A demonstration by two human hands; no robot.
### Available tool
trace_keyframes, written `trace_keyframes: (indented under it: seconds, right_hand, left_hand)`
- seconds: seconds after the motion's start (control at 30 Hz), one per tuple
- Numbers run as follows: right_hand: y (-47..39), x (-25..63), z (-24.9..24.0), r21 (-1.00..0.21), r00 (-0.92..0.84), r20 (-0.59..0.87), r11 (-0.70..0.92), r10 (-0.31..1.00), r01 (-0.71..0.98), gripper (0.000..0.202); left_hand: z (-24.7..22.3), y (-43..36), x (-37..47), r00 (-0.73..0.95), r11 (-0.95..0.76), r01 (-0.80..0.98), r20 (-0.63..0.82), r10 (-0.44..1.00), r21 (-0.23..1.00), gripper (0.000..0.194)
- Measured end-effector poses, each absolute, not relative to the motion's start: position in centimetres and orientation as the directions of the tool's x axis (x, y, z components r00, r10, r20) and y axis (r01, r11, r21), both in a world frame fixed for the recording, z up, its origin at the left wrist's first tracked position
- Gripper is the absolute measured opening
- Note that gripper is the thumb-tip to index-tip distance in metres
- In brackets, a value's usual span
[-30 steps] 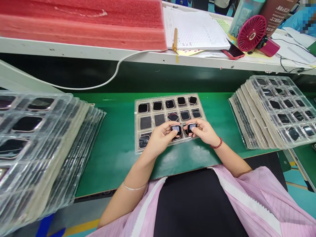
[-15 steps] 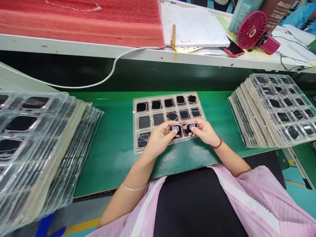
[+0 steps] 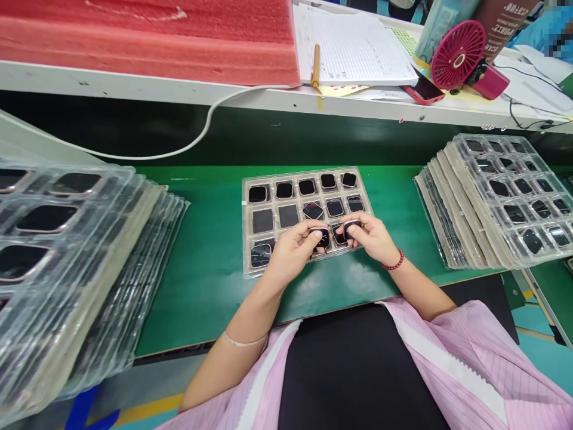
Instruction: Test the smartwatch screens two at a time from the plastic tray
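A clear plastic tray with square compartments lies on the green mat, and dark square watch faces sit in many of them. Over its front part, my left hand pinches one watch face between thumb and fingers; pale marks show on its dark screen. To the right, my right hand is closed on another watch face, whose screen looks dark. The two held pieces are a little apart. In the tray's middle row, one watch face lies turned like a diamond.
Tall stacks of filled clear trays stand at the left and right. On the white shelf above are red foam, papers, a phone and a pink fan. A white cable hangs below.
The pale code-like patterns on both held screens are gone; the left one now shows thin marks, the right one is dark. My right hand has shifted slightly right, widening the gap between the pieces.
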State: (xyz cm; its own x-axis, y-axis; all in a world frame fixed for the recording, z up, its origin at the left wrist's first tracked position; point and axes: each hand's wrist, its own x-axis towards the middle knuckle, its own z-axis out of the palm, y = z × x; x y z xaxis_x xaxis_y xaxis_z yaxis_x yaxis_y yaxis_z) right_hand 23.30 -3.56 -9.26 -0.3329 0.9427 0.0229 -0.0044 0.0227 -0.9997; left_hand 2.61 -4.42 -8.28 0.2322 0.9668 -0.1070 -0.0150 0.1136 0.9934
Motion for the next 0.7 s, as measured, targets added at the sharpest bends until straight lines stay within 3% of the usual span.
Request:
trace_keyframes:
  seconds: [0.17, 0.33, 0.43, 0.57, 0.7]
  right_hand:
    - [-3.67, 23.16, -9.25, -0.999, -0.382, 0.040, 0.050, 0.923, 0.018, 0.050]
    - [-3.47, 23.59, -9.02, -1.000, -0.341, 0.002, 0.008, 0.940, 0.016, 0.033]
    - [-3.47, 23.40, -8.92, -0.995, -0.278, 0.049, 0.070, 0.959, 0.066, 0.022]
    - [-3.64, 23.18, -8.71, -0.995, -0.354, 0.068, 0.090, 0.933, 0.046, 0.033]
    - [-3.70, 23.47, -8.67, -0.999, -0.416, 0.002, 0.015, 0.909, 0.028, 0.040]
  left_hand:
    - [-8.27, -4.48, 2.71, 0.207, 0.100, -0.037, -0.090, 0.974, 0.994, 0.042]
    - [-8.07, -4.58, 2.76, 0.228, 0.111, -0.010, -0.105, 0.968, 0.994, 0.026]
    - [-8.07, -4.55, 2.71, 0.231, 0.116, -0.013, -0.110, 0.967, 0.993, 0.031]
    - [-7.98, -4.48, 2.68, 0.219, 0.121, -0.043, -0.108, 0.970, 0.992, 0.038]
    - [-7.80, -4.57, 2.73, 0.189, 0.122, -0.048, -0.111, 0.976, 0.991, 0.031]
